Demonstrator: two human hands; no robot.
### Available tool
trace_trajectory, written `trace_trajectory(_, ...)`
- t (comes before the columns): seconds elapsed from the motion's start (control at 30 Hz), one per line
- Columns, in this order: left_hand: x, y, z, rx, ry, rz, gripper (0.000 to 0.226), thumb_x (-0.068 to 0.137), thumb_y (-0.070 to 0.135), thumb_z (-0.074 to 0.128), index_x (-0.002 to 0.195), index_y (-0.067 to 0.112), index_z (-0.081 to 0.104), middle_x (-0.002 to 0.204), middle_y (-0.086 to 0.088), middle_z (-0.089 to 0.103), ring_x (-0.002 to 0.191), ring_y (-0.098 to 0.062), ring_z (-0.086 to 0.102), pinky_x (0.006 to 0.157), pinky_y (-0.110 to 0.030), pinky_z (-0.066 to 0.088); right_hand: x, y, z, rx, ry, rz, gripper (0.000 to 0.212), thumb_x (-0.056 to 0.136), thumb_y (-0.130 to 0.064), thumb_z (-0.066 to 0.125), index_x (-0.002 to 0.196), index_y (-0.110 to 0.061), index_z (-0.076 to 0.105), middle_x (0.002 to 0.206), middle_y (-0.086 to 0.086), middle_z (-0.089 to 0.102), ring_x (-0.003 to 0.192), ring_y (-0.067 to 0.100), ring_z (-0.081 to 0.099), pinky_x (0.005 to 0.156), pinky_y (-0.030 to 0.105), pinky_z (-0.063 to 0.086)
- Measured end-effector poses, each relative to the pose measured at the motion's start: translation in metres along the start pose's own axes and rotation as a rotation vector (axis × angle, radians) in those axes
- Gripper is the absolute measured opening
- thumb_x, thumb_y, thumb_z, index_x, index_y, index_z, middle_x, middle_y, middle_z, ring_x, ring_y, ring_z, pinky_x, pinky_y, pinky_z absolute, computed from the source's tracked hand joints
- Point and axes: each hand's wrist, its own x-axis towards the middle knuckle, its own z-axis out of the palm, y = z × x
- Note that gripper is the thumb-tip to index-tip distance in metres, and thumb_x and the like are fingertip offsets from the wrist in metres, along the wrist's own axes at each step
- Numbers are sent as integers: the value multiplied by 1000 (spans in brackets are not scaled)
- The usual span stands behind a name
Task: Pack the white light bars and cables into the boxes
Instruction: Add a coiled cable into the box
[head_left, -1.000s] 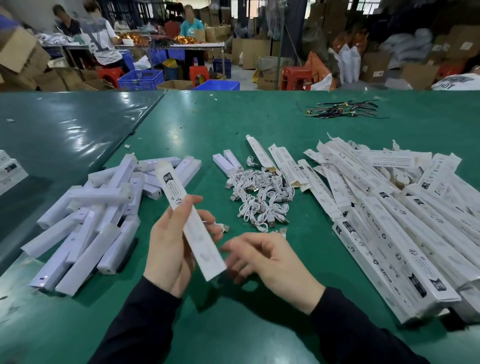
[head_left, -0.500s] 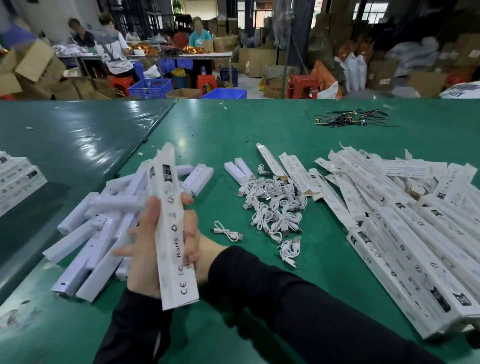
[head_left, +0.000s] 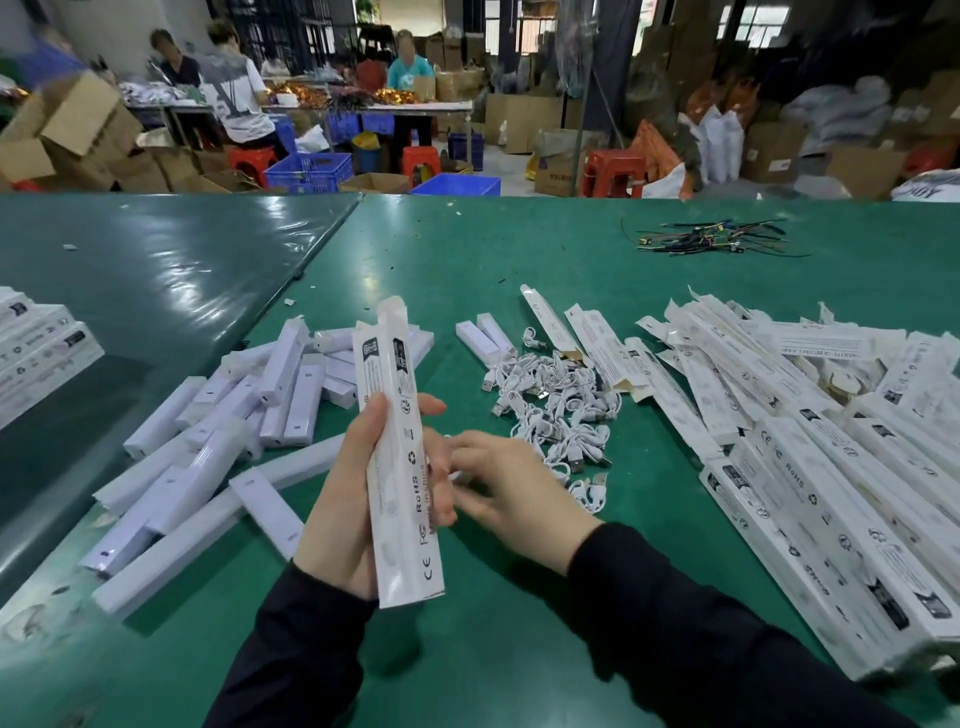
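Green table (head_left: 519, 623) fills the big workshop; close in, the left hand (head_left: 345, 499) grips a long white box (head_left: 400, 457) standing up, top flap open; the right hand (head_left: 511, 491) sits beside it, fingers bent, maybe pinching a cable, I cannot tell. Farther off lie light bars (head_left: 218, 447), cables (head_left: 556, 410) and more boxes (head_left: 810, 447); a loose cable could snag on the flap.

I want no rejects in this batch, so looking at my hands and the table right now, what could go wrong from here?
The box in your left hand stands nearly upright with its top flap open, so contents might slip out if it is tipped. The cables lie in one tangled heap; your right hand could drag out two. Boxes overlap loosely and may slide.
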Motion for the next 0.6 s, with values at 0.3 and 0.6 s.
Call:
trace_trajectory(0.3,7,-21,-4,402,208,-59,42,79,43,61,96,6,61,65,-12,59,44,-21,54,46,-31,51,-39,18,-37,378,579,336,33,77,9,71,84,-22,78,87,-7,76,82,9,70,80,22,57)
trace_trajectory(0.6,10,-27,-4,369,341,-38,34,73,25,73,99,7,60,88,-5,74,56,-22,66,48,-30,55,-46,13,-68,1001,498,444,28,84,9,60,79,-10,80,98,13,75,94,20,69,74,23,58)
